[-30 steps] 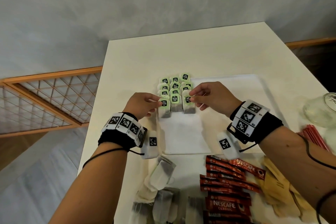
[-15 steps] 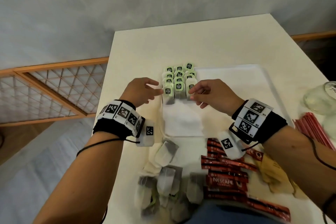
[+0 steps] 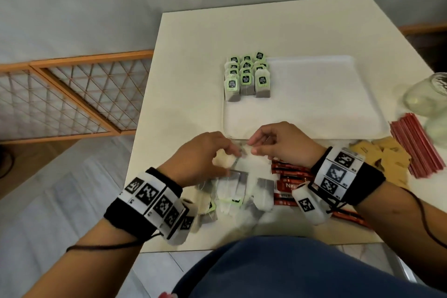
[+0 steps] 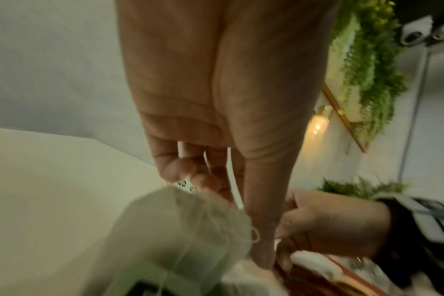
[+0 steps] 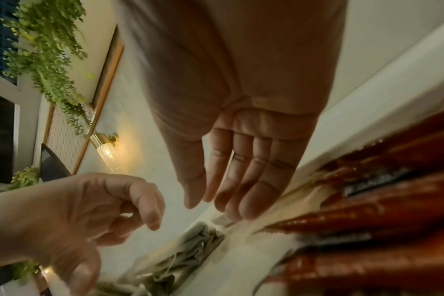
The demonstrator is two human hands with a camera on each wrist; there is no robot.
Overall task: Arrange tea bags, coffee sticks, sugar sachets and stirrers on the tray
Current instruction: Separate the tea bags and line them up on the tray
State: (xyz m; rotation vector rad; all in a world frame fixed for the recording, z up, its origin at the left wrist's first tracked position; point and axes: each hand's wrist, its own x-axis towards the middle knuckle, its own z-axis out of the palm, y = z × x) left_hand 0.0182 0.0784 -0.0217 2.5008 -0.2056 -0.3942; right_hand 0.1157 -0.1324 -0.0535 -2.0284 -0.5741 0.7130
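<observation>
With the left hand pinching a loose tea bag and the right hand slack-fingered beside it, lift one bag clear by its top so strings below the fingers don't snag.

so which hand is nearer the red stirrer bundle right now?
Right. The right hand is over the coffee sticks, with the sugar sachets between it and the red stirrer bundle. The left hand is farther left, over the loose tea bags.
</observation>
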